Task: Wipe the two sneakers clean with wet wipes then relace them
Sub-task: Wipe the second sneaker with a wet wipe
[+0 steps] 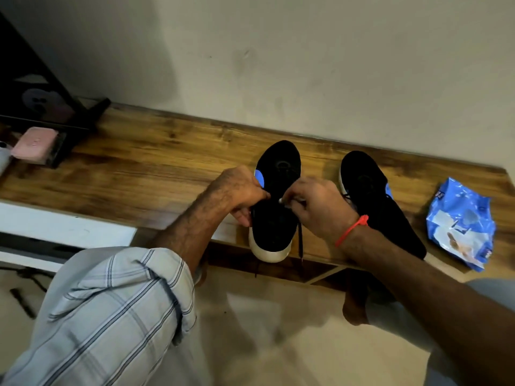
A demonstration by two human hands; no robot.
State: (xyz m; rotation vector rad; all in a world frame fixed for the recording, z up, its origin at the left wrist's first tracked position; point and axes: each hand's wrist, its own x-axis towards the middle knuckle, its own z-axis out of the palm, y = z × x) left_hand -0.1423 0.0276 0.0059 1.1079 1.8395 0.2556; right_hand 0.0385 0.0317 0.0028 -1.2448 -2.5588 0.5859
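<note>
Left hand (pixel 239 195): curled round the side of the nearer sneaker (pixel 274 218), gripping it.
Right hand (pixel 315 203): fingers pinched a black lace (pixel 300 240) above the same sneaker; the lace's loose end hung over the worktop (pixel 156 162) edge.
Second sneaker (pixel 373 199): lay just right of the first, untouched, on the worktop.
Wipes pack (pixel 459 221): blue, crumpled, at the worktop's right end.
Pink case (pixel 34 146): far left.
</note>
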